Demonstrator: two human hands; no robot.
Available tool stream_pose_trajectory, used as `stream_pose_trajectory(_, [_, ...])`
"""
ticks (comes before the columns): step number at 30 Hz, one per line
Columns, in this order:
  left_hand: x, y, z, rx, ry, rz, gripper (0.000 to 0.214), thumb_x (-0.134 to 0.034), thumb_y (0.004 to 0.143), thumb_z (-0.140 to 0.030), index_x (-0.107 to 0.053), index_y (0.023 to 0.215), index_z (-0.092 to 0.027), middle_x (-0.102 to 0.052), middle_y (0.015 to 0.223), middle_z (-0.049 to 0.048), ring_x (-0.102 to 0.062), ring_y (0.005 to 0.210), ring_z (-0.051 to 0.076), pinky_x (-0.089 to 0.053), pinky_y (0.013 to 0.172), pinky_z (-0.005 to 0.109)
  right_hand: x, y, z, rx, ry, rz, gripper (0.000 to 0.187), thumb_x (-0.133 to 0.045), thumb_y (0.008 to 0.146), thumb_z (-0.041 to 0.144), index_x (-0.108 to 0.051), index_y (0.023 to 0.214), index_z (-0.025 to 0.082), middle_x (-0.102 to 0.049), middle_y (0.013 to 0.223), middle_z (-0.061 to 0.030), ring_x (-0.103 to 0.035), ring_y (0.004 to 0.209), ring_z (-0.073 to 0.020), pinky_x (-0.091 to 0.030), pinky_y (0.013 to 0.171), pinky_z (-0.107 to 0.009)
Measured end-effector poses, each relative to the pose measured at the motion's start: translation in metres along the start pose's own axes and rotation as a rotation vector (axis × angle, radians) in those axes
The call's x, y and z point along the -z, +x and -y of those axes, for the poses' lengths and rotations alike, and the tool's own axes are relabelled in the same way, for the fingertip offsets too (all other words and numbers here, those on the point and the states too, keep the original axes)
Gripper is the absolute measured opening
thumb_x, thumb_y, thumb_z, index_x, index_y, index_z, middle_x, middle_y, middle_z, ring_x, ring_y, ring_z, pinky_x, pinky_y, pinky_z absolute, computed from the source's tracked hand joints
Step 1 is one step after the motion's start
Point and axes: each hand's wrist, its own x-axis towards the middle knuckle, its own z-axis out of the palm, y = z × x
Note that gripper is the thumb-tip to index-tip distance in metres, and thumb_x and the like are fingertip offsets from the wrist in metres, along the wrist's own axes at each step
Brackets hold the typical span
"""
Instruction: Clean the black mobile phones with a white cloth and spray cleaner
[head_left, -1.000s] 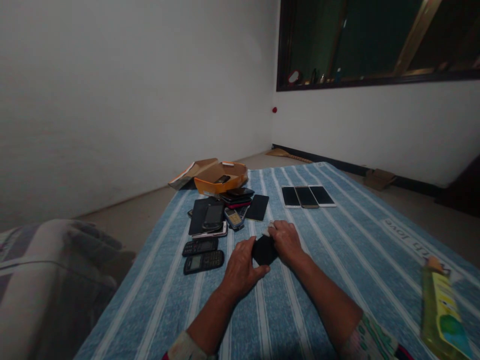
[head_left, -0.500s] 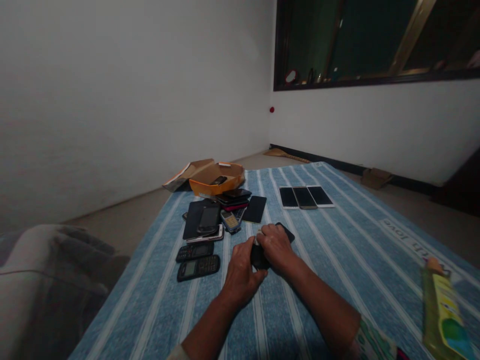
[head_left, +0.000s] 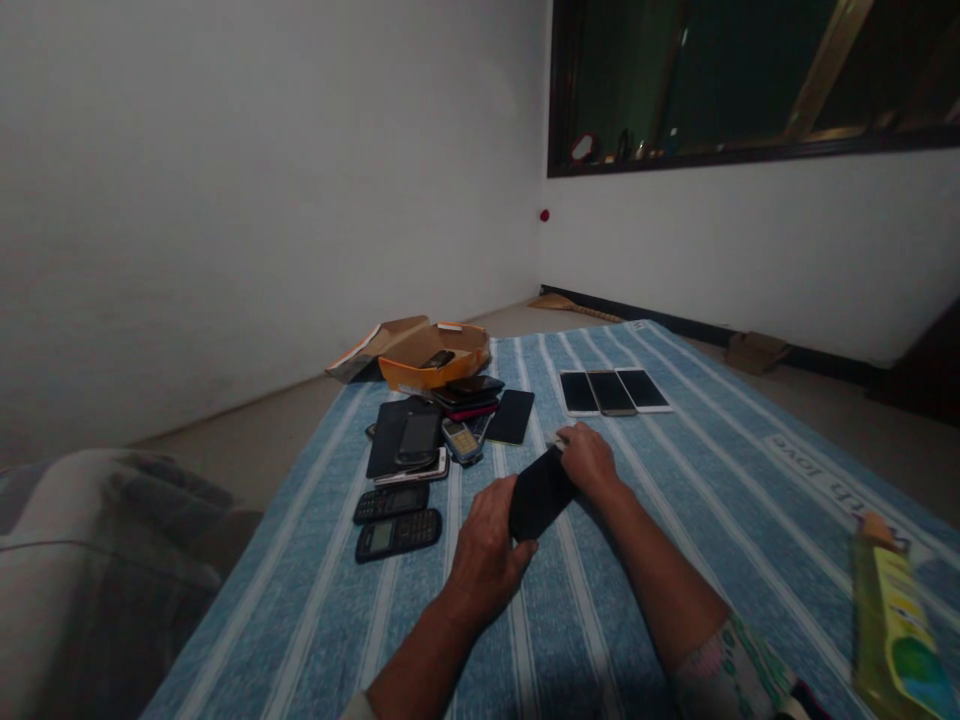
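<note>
My left hand (head_left: 484, 555) grips the near end of a black smartphone (head_left: 538, 497), held just above the blue striped cloth (head_left: 675, 520). At the phone's far end my right hand (head_left: 589, 462) is closed, with a bit of pale material pinched at its fingertips; I cannot make out what it is. Just beyond lie a pile of phones (head_left: 442, 425) and two black keypad phones (head_left: 396, 520) to the left.
Three smartphones (head_left: 613, 391) lie side by side at the far right of the cloth. An open orange cardboard box (head_left: 435, 358) with a phone in it sits behind the pile. A yellow-green bottle (head_left: 892, 630) lies at the right edge. A grey bundle (head_left: 97, 560) is at left.
The black phone has been turned from bunched between both hands to stretched out lengthwise. My right hand has moved away to its far end, while my left keeps the near end.
</note>
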Motion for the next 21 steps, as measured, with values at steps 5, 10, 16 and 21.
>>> stream_pose_trajectory(5, [-0.001, -0.002, 0.001, 0.028, 0.000, 0.003, 0.073, -0.062, 0.070, -0.012, -0.036, 0.138, -0.019, -0.057, 0.131, 0.0137, -0.054, 0.122, 0.034, -0.046, 0.101, 0.053, 0.000, -0.002, -0.005, -0.032, 0.029, 0.009, 0.037, -0.044, 0.088, 0.009, -0.071, 0.109, 0.024, -0.068, 0.104, -0.0077, -0.063, 0.097, -0.0195, -0.040, 0.075, -0.027])
stream_pose_trajectory(10, [-0.002, -0.002, 0.004, 0.039, -0.018, 0.024, 0.073, -0.063, 0.071, -0.013, -0.035, 0.139, -0.020, -0.055, 0.133, 0.0141, -0.053, 0.123, 0.034, -0.046, 0.102, 0.055, 0.002, -0.011, -0.006, -0.049, 0.027, 0.018, 0.034, -0.043, 0.089, 0.012, -0.072, 0.104, 0.023, -0.070, 0.104, -0.0093, -0.063, 0.097, -0.0215, -0.040, 0.074, -0.029])
stream_pose_trajectory(16, [-0.002, -0.002, 0.004, 0.029, -0.036, 0.028, 0.071, -0.063, 0.072, -0.011, -0.038, 0.137, -0.020, -0.056, 0.131, 0.0128, -0.053, 0.122, 0.032, -0.046, 0.102, 0.053, 0.003, -0.019, -0.011, -0.065, 0.020, 0.034, 0.034, -0.043, 0.088, 0.012, -0.072, 0.103, 0.021, -0.070, 0.104, -0.0097, -0.062, 0.099, -0.0230, -0.040, 0.074, -0.030])
stream_pose_trajectory(21, [-0.004, -0.004, 0.008, 0.060, -0.048, 0.033, 0.078, -0.065, 0.071, -0.013, -0.032, 0.141, -0.018, -0.054, 0.135, 0.0156, -0.052, 0.125, 0.034, -0.045, 0.103, 0.056, 0.005, -0.026, -0.018, -0.080, 0.038, 0.045, 0.033, -0.045, 0.086, 0.013, -0.072, 0.103, 0.021, -0.070, 0.104, -0.0106, -0.063, 0.097, -0.0234, -0.040, 0.073, -0.030])
